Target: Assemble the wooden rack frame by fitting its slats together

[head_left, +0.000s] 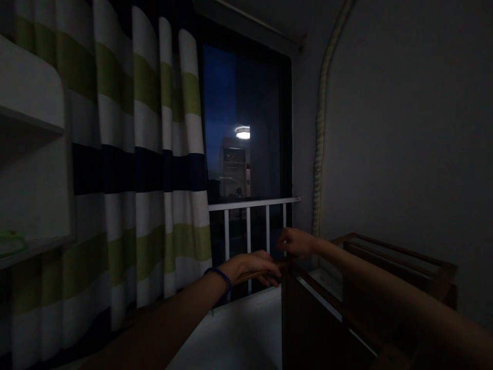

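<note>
My left hand (260, 264), with a dark blue coiled band (221, 277) at the wrist, reaches forward with its fingers bent over a thin brown wooden strip (246, 277). That strip meets the near corner of a brown wooden frame (319, 290). Just above and to the right of it, my right hand (296, 242) is held over the same corner, fingers curled in. Whatever its fingertips hold, if anything, is too dark to make out. The two hands are close together but apart.
A striped curtain (150, 154) hangs at the left beside a white shelf (34, 174) with a green item (11, 242). Ahead are a dark window (262, 103) and a white railing (254, 204). A ribbed hose (319, 154) runs down the wall (408, 128). Light is dim.
</note>
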The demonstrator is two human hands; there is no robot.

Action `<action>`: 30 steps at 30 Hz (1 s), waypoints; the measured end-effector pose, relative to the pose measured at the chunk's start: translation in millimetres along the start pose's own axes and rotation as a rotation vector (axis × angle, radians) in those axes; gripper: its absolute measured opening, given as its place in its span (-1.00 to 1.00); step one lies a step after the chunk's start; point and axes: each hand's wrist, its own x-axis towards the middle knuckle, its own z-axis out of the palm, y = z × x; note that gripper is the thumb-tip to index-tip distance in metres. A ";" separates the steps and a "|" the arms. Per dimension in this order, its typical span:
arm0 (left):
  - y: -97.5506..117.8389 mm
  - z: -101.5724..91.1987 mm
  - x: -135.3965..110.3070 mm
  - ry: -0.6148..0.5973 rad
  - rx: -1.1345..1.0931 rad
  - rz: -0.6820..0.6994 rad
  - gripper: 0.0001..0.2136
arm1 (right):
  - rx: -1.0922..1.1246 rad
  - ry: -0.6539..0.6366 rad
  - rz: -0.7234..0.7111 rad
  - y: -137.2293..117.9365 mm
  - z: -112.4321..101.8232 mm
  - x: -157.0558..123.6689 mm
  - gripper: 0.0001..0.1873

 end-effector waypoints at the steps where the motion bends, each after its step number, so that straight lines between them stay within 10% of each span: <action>1: 0.1 0.2 0.2 0.001 -0.001 -0.002 -0.82 | -0.018 0.004 0.003 3.4 -0.5 -1.1 -0.73; 12: -2.3 0.4 3.6 -0.009 -0.008 0.011 -0.85 | 0.009 -0.064 0.010 4.2 -12.1 -32.0 -0.49; 30: 0.1 0.8 -2.2 -0.025 0.015 -0.006 -0.80 | 0.069 0.067 -0.018 9.4 12.4 -5.6 -0.31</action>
